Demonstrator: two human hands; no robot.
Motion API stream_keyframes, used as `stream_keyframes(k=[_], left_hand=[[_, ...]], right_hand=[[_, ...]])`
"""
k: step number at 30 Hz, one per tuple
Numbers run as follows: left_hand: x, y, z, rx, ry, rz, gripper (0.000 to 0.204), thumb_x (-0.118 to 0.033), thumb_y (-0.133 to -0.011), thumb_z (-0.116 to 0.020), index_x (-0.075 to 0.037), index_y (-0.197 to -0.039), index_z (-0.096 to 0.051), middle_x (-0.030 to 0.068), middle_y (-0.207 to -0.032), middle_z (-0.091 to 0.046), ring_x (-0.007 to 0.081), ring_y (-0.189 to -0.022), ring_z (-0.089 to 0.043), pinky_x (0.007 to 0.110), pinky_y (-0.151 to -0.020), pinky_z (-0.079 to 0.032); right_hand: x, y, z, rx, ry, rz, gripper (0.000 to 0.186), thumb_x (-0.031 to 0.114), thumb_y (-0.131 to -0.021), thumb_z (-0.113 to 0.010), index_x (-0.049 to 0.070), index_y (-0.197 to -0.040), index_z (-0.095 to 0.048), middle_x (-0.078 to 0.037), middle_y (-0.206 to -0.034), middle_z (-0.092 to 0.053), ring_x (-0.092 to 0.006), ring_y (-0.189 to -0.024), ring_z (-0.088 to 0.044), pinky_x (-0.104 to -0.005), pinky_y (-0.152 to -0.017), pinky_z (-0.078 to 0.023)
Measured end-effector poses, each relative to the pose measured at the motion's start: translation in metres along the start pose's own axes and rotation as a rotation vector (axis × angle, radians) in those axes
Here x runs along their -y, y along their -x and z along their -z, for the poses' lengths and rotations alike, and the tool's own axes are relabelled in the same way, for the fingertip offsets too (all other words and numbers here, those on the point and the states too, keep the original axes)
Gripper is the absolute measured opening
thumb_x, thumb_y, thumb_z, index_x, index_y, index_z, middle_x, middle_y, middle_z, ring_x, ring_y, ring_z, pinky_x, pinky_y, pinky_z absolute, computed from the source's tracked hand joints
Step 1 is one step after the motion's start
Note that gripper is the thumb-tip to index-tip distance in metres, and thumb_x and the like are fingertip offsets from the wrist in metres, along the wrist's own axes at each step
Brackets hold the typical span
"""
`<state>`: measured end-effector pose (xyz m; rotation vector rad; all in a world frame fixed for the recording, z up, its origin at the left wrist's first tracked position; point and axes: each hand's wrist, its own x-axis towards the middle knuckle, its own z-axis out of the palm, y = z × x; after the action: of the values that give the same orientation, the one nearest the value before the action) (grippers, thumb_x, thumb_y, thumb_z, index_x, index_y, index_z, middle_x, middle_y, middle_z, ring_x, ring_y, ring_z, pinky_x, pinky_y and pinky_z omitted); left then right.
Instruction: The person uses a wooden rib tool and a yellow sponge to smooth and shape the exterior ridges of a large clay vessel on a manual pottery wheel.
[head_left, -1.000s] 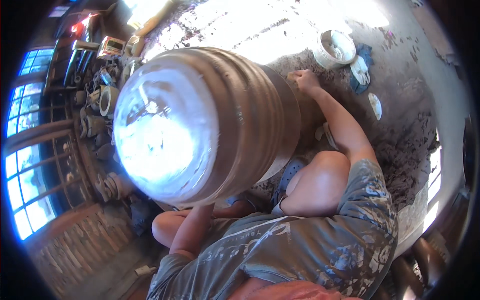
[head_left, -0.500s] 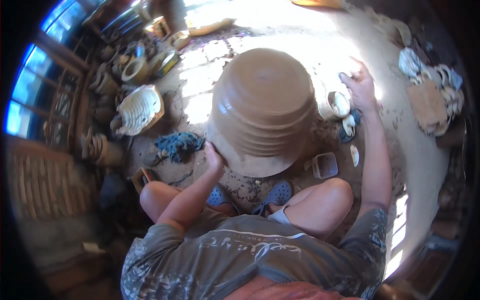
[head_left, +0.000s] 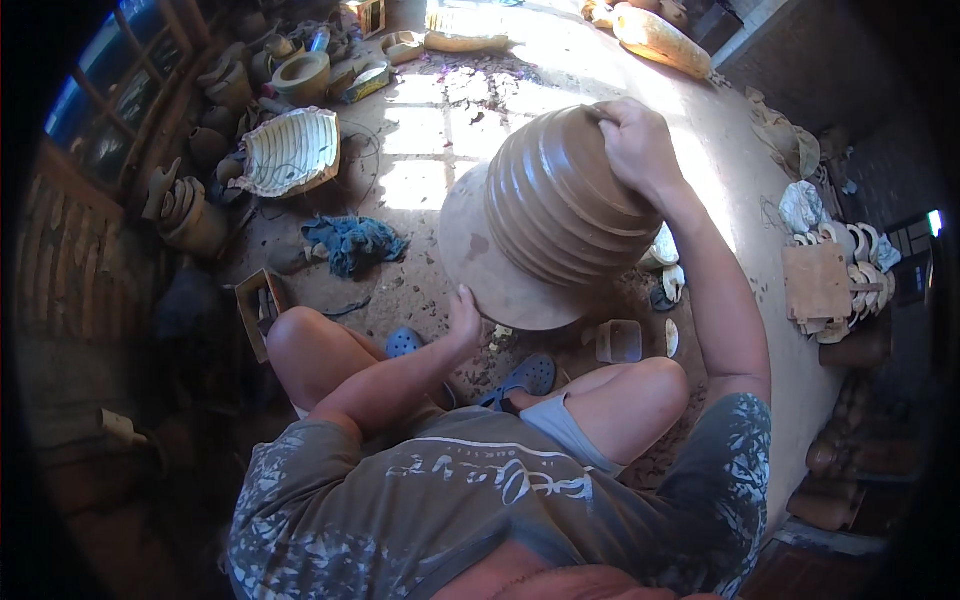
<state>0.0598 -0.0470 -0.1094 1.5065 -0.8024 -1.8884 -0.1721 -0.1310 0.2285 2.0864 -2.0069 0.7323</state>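
Observation:
A large brown clay pot (head_left: pixel 570 205) with raised rings leans to the right on a round board (head_left: pixel 465 235), its surface shiny. My right hand (head_left: pixel 640 148) is closed over the pot's upper right edge, with the fingertips hidden behind that edge. Low on the left, my left hand (head_left: pixel 467 325) grips the near edge of the board; one digit points up at the edge and the other fingers are mostly out of sight. Left of the board lies a crumpled blue cloth (head_left: pixel 355 245).
A clear plastic tub (head_left: pixel 619 341) sits near my right knee. A ribbed pale mould-like piece (head_left: pixel 292 150) and a thick round bowl (head_left: pixel 301 77) stand at the left among several pots. Stacked curved pieces and a flat brown slab (head_left: pixel 815 280) lie at the right.
My right hand has come from the air at the right onto the pot's upper edge. The pot now leans right, showing more of the board's left side. The view has shifted too.

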Motion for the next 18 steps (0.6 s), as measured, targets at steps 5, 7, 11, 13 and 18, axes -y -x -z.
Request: stream_keyframes(k=[5, 7, 11, 13, 18], left_hand=[[-0.048, -0.086, 0.047, 0.086, 0.008, -0.043, 0.073, -0.056, -0.11, -0.026, 0.003, -0.153, -0.037, 0.0191, -0.15, -0.052, 0.0311, -0.133, -0.053, 0.046, -0.112, -0.04], [-0.078, -0.087, 0.049, -0.019, -0.016, 0.042, 0.084, -0.069, -0.106, -0.021, -0.004, -0.157, -0.036, 0.0134, -0.152, -0.052, 0.0297, -0.136, -0.049, 0.051, -0.112, -0.037], [-0.009, -0.044, 0.035, 0.164, -0.037, 0.105, 0.077, -0.06, -0.109, -0.02, -0.003, -0.16, -0.026, 0.019, -0.161, -0.038, 0.03, -0.144, -0.042, 0.046, -0.118, -0.034], [0.002, 0.036, 0.009, 0.296, -0.134, 0.294, 0.085, -0.07, -0.104, -0.016, -0.009, -0.163, -0.02, 0.0162, -0.165, -0.032, 0.0308, -0.148, -0.036, 0.049, -0.119, -0.03], [0.021, -0.034, 0.011, 0.057, 0.155, 0.043, 0.075, -0.06, -0.109, -0.02, -0.005, -0.159, -0.03, 0.0175, -0.157, -0.042, 0.0308, -0.142, -0.044, 0.046, -0.118, -0.035]], right_hand=[[0.043, 0.005, 0.009, 0.154, -0.185, 0.053, 0.026, 0.002, -0.092, -0.061, 0.003, -0.114, -0.075, -0.017, -0.108, -0.074, -0.0309, -0.101, -0.071, -0.036, -0.094, -0.055], [0.043, 0.007, 0.012, 0.185, -0.231, 0.104, 0.025, 0.0, -0.092, -0.062, 0.003, -0.112, -0.076, -0.015, -0.106, -0.074, -0.0302, -0.099, -0.072, -0.0355, -0.093, -0.055], [0.042, 0.013, 0.017, 0.239, -0.244, 0.212, 0.025, -0.003, -0.091, -0.061, 0.004, -0.109, -0.076, -0.014, -0.105, -0.074, -0.0289, -0.098, -0.071, -0.0353, -0.091, -0.055], [0.036, 0.019, 0.021, 0.268, -0.222, 0.237, 0.026, -0.005, -0.09, -0.061, 0.004, -0.109, -0.077, -0.013, -0.104, -0.074, -0.028, -0.098, -0.071, -0.0349, -0.091, -0.055], [0.039, 0.016, 0.02, 0.275, -0.303, 0.355, 0.027, -0.007, -0.085, -0.062, 0.006, -0.103, -0.078, -0.013, -0.1, -0.074, -0.0296, -0.097, -0.07, -0.0376, -0.089, -0.056]])
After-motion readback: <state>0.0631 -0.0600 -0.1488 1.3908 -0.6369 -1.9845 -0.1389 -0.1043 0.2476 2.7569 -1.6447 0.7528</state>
